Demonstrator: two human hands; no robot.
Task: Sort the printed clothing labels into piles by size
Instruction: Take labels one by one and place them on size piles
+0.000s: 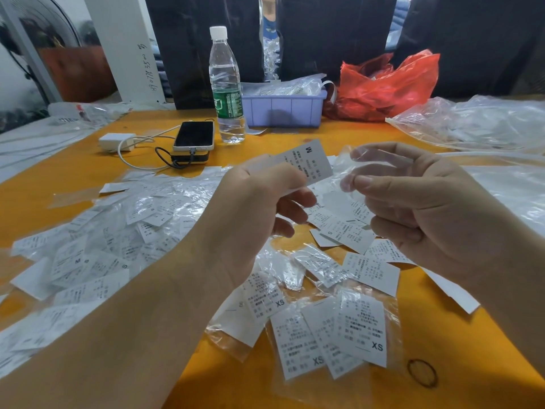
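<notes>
My left hand [259, 199] is raised above the orange tabletop [73, 172], thumb and curled fingers pinching a white label marked M [306, 162] by its lower end, so the printed face tilts up toward me. My right hand [413, 208] is just beside that label, to its right, fingers bent and pinching a thin clear plastic sleeve [351, 166] between thumb and forefinger; the sleeve's near edge lies close to the label, though I cannot tell whether the two touch. Below the M label, on the tabletop, lies a loose spread of labels [351, 231], some showing an S. Nearer to me than that, a group in clear wrap shows XS labels [362, 329]. Left of the M label, a wide heap of mixed labels and plastic [118, 231] covers the tabletop. Beyond the M label stand a water bottle [225, 84] and a dark phone [194, 135] resting on a power bank, with a white charger [116, 141] further left. Behind the bottle sits a lilac tray [283, 109], and right of it a red plastic bag [386, 84].
</notes>
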